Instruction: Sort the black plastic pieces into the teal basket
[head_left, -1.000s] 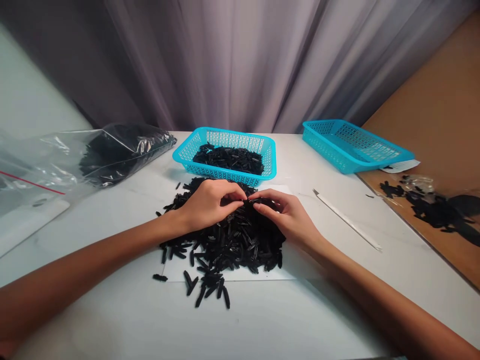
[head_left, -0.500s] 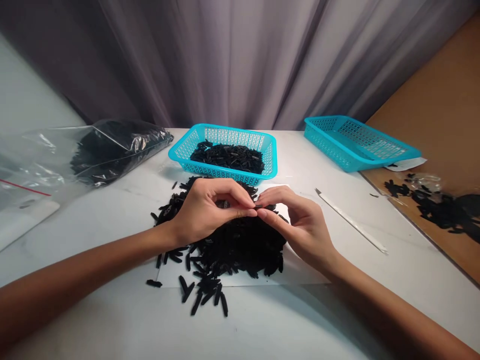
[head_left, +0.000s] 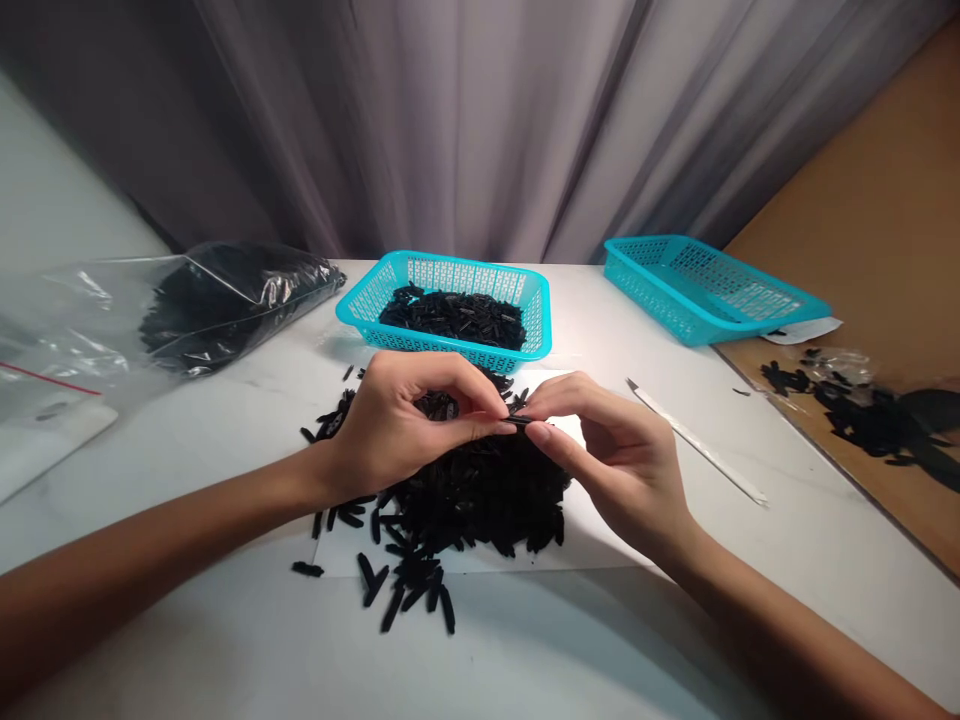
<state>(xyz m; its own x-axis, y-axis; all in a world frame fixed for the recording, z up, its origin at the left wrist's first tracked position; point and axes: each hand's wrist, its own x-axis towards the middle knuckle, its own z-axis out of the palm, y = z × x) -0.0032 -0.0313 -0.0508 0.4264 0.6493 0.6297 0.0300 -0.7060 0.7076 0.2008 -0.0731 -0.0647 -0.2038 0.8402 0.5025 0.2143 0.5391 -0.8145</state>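
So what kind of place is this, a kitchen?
More likely a small sorting or assembly bench: a heap of small black plastic parts, turquoise baskets holding more, and a clear bag of them.

Hands (head_left: 517, 440) pinching small black piece (head_left: 520, 419)

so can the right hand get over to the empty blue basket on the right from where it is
Probably yes. The right hand is pinching a small black piece with the left hand, so it is busy, but only bare table lies between it and the empty basket.
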